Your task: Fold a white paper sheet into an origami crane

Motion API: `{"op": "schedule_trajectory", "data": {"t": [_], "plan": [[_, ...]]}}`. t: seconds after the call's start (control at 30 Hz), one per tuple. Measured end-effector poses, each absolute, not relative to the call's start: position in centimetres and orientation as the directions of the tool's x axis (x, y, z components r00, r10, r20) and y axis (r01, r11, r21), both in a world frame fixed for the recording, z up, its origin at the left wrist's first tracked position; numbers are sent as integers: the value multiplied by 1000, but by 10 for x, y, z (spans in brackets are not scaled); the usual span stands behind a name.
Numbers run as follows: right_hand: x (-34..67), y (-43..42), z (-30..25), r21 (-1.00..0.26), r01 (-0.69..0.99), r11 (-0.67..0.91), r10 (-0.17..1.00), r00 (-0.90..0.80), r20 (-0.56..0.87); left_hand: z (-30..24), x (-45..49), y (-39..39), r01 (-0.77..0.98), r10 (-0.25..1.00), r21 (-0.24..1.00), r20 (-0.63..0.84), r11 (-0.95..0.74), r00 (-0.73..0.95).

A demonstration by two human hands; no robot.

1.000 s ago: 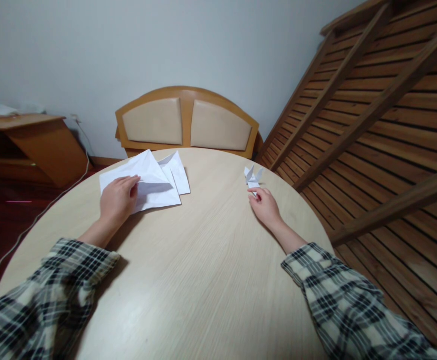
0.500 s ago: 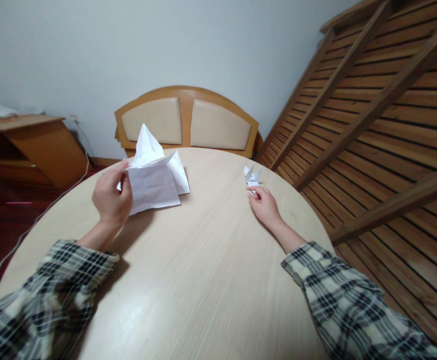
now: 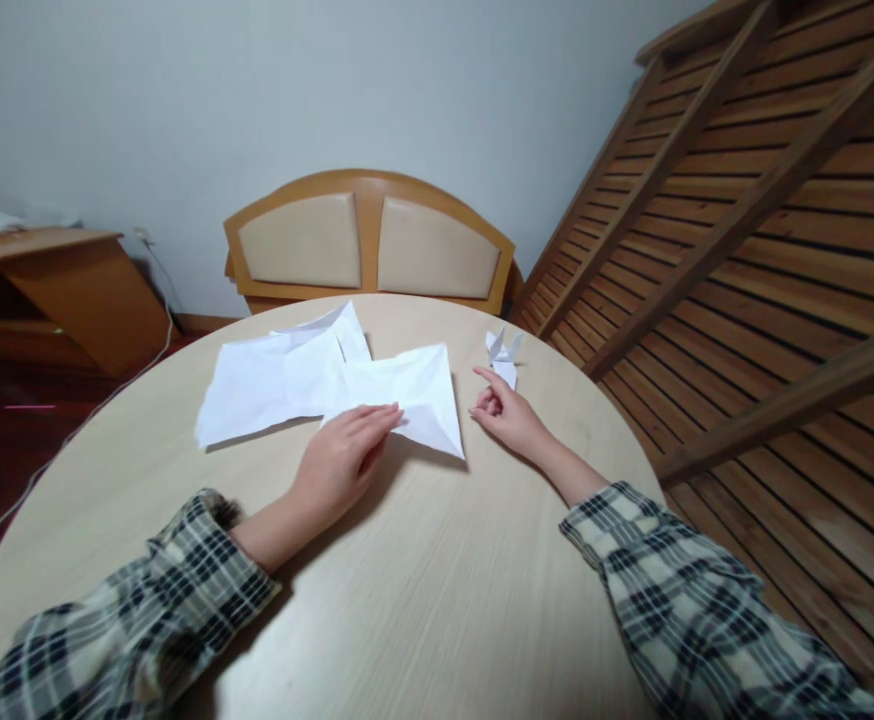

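Note:
A creased white sheet of paper [image 3: 422, 385] is held at its near left edge by my left hand [image 3: 347, 450], fingers pressed together on top and the thumb mostly hidden. Its right corner tilts toward me above the table. My right hand [image 3: 508, 415] holds nothing; its index finger stretches out while the others curl. Just beyond it stands a small origami figure [image 3: 504, 355] of white paper with pointed tips. To the left, other white paper sheets [image 3: 264, 385] lie overlapping, partly covered by the held sheet.
Everything lies on a round pale wooden table [image 3: 437, 580]. Behind it is a chair back [image 3: 366, 240] with two cream panels. Wooden slats [image 3: 744, 250] lean along the right. A brown desk [image 3: 84, 290] and a white cable [image 3: 54, 460] are at left.
My left hand has brought one sheet from the stack rightward to the table's middle; the other sheets now lie flatter. My right hand has shifted slightly nearer to me, its index finger extended.

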State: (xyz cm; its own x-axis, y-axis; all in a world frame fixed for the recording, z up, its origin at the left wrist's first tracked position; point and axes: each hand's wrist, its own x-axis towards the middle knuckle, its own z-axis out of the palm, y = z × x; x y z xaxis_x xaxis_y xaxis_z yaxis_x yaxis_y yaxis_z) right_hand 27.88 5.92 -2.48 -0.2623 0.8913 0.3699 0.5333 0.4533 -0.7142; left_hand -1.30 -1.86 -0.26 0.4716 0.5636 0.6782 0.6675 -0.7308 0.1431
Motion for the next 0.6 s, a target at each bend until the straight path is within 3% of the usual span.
{"op": "schedule_trajectory", "data": {"t": [0.27, 0.43, 0.6], "plan": [[275, 55, -20, -688, 521, 505, 852, -429, 301, -13, 1, -26, 644, 634, 179, 495, -744, 595], [276, 54, -16, -587, 572, 573, 814, -480, 327, -12, 1, -29, 618, 626, 203, 490, -759, 607], [277, 55, -18, -577, 558, 597, 795, -508, 332, -8, 4, -35, 598, 631, 243, 476, -764, 613]]}}
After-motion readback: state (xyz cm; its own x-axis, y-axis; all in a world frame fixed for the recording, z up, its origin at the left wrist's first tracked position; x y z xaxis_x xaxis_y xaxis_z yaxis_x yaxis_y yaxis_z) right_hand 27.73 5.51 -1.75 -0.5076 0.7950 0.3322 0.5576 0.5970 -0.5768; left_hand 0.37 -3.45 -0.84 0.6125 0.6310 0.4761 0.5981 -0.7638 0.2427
